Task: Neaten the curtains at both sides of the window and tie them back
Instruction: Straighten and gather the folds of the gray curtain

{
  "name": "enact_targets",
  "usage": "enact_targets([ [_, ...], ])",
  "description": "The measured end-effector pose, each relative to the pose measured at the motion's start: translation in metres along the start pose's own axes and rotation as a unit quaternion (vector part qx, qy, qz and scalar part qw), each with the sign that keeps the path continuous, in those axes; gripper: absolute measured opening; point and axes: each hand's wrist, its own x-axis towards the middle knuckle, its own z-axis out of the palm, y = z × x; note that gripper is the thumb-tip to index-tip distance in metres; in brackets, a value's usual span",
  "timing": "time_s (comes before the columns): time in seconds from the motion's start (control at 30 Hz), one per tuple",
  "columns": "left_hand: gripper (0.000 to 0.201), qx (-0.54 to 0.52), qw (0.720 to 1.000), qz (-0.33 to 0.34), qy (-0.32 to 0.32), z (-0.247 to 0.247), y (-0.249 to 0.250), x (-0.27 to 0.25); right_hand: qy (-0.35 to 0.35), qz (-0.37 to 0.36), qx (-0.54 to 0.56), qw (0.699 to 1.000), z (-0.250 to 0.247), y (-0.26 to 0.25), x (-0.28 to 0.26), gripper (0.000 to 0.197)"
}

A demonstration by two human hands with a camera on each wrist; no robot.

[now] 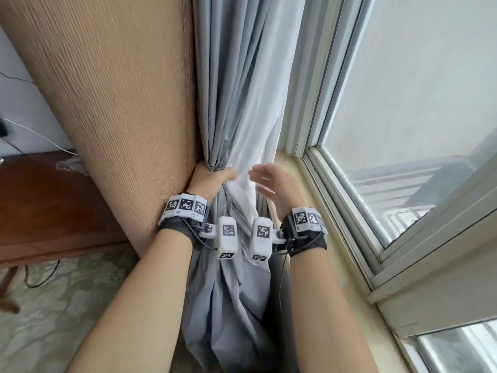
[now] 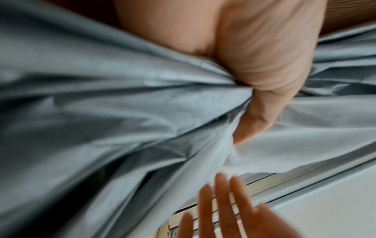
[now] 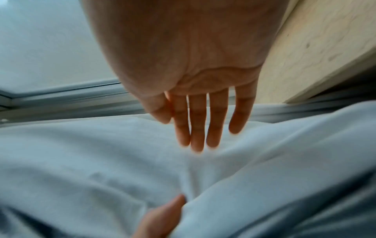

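The grey-blue curtain [image 1: 236, 84] hangs down the middle of the head view, between a tan ribbed panel [image 1: 107, 90] on the left of the frame and the window [image 1: 419, 109] on the right. Halfway down it is bunched into a narrow waist, and below that it spreads loose toward the bottom edge. A paler, thinner layer of cloth [image 1: 248, 157] lies on the window side of the bunch.

The left hand [image 1: 208, 181] has its grip wrapped round that waist, with the thumb lying across the front folds; the left wrist view shows the thumb [image 2: 258, 112] pressed into gathered pleats. The right hand [image 1: 271, 181] is just right of the bunch, its grip wide, fingers straight and slightly spread, holding nothing. In the right wrist view its fingertips [image 3: 196, 145] sit over the pale cloth; whether they touch it I cannot tell.

A cream windowsill [image 1: 317, 238] runs beneath the right forearm toward the lower right. At the left edge stands a dark wooden counter [image 1: 40, 200], with patterned green floor [image 1: 53, 313] below it.
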Motion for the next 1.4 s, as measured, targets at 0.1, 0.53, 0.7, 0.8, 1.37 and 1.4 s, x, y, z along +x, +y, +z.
enact_targets([
  [0.1, 0.018, -0.024, 0.999, -0.031, 0.0, -0.003, 0.001, 0.0, -0.011, -0.004, -0.057, 0.998, -0.007, 0.008, 0.009, 0.027],
  [0.53, 0.022, -0.05, 0.997, -0.025, 0.052, 0.008, -0.001, 0.004, 0.042, -0.075, -0.005, 0.996, -0.018, -0.003, 0.025, 0.008],
  [0.7, 0.013, -0.039, 0.994, 0.02, 0.099, 0.022, -0.002, 0.006, 0.106, -0.175, -0.118, 0.972, -0.022, 0.0, 0.013, 0.019],
  [0.8, 0.016, -0.027, 0.992, 0.043, 0.116, 0.031, -0.005, 0.007, 0.144, -0.214, -0.206, 0.944, -0.024, -0.003, 0.01, 0.016],
  [1.37, 0.036, -0.038, 0.999, -0.003, 0.009, 0.028, -0.001, 0.008, -0.119, -0.105, -0.132, 0.978, -0.015, -0.028, 0.014, 0.022],
  [1.4, 0.03, -0.042, 0.999, -0.011, 0.02, 0.025, -0.001, 0.01, -0.091, -0.089, -0.115, 0.985, -0.017, -0.029, 0.017, 0.021],
])
